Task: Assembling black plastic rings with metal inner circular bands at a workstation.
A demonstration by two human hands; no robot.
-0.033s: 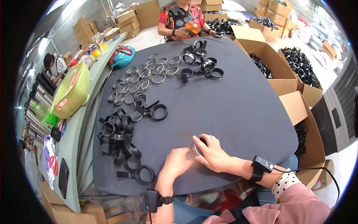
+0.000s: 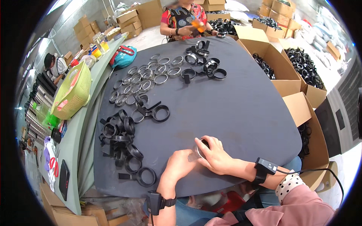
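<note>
Near the front edge of the table, my right hand point(image 2: 215, 156) is closed over a ring point(image 2: 200, 151) with a silver metal band and a dark inner part. My left hand point(image 2: 181, 162) is curled against the ring's left side; its fingertips are hidden, but it seems to grip the same piece. Left of my hands lies a black plastic ring with a flat handle point(image 2: 145, 176). Beyond it is a heap of similar black handled rings point(image 2: 120, 130). Loose silver metal rings point(image 2: 146, 85) spread over the far left of the table.
Several banded rings point(image 2: 210, 67) lie at the far side of the dark table point(image 2: 226, 113). Across it, a person point(image 2: 186, 22) handles an orange object. Cartons of black rings point(image 2: 275, 60) stand at right. A side table at left holds a green basket point(image 2: 73, 90) and red scissors point(image 2: 54, 167).
The orange object in the other person's hand has shifted slightly. My hands stay in almost the same place on the ring.
</note>
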